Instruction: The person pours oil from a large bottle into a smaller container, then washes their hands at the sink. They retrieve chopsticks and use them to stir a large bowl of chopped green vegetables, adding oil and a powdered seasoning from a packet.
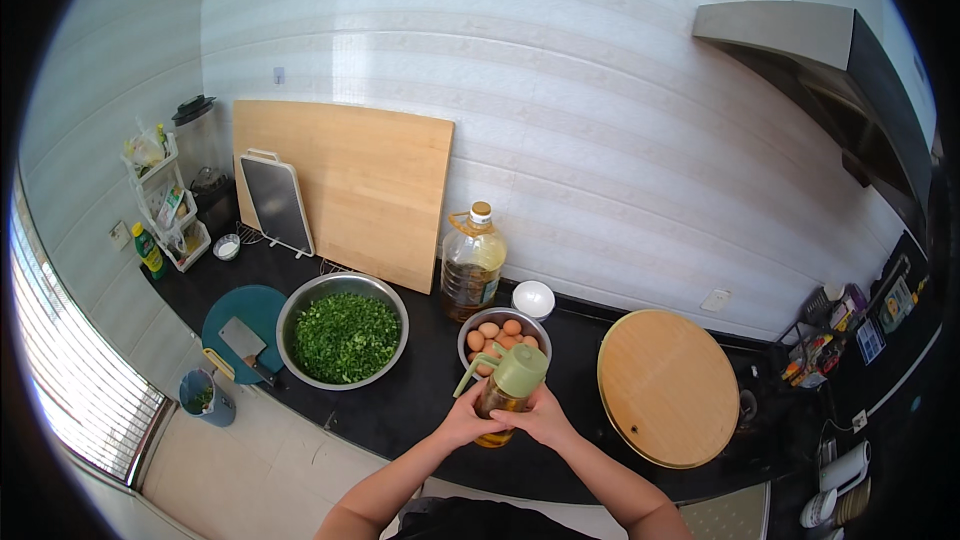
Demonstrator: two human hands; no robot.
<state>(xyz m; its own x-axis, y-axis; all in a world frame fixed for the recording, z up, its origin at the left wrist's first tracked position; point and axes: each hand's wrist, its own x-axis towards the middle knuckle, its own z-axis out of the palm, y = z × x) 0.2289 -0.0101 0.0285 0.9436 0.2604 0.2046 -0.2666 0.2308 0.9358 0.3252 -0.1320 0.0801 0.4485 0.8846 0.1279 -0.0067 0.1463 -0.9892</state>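
Note:
Between my two hands stands an oil dispenser (519, 370) with a pale green top and handle and amber oil in its clear body. My left hand (464, 421) wraps round its left side, and my right hand (544, 419) closes on the right side, thumb across the front. Just behind it is a metal bowl of brown eggs (477, 341), partly covered by the green top. Left of my hands, a wide steel bowl (400, 352) holds chopped green leaves (347, 337). A large oil jug (473, 265) with an orange-brown cap rises behind the eggs.
A round wooden lid or board (668, 390) lies to the right. At left, a cleaver (243, 337) rests on a teal round board (268, 306). Large wooden board (345, 190) leans on the wall. A white bowl (533, 300) sits behind; a bin (208, 402) stands below.

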